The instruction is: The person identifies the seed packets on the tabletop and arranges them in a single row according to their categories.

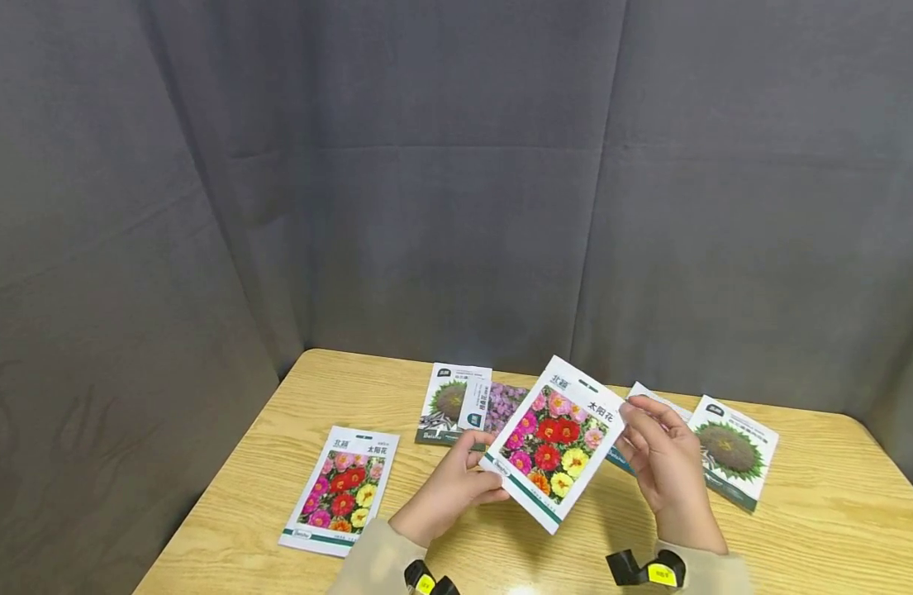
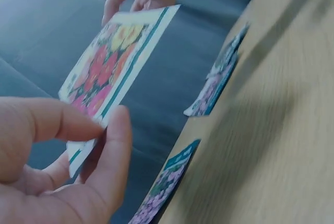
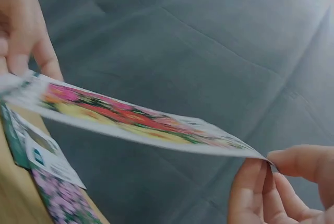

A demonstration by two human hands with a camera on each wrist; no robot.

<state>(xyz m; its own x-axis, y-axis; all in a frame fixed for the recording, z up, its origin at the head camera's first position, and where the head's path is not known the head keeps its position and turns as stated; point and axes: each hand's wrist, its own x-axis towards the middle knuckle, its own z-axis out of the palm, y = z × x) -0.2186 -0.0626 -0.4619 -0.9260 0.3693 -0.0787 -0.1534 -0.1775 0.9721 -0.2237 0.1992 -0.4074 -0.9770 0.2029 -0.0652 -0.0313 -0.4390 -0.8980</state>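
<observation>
Both hands hold a flower seed packet (image 1: 549, 442), white with red, pink and yellow blooms, tilted above the table. My left hand (image 1: 456, 483) pinches its lower left corner between thumb and fingers, as the left wrist view shows the left hand (image 2: 68, 156) close up. At the upper right corner my right hand (image 1: 668, 467) has the packet's edge between thumb and fingertips; in the right wrist view the packet (image 3: 130, 117) is seen almost edge-on. A matching seed packet (image 1: 340, 496) lies flat on the table to the left.
Behind the held packet lie a sunflower packet (image 1: 444, 405) and an overlapping purple-flower packet (image 1: 504, 401). Another sunflower packet (image 1: 731, 446) is at the right, beside a packet (image 1: 660, 397) partly hidden by my right hand. Grey curtains (image 1: 456, 207) stand behind the wooden table (image 1: 263, 446).
</observation>
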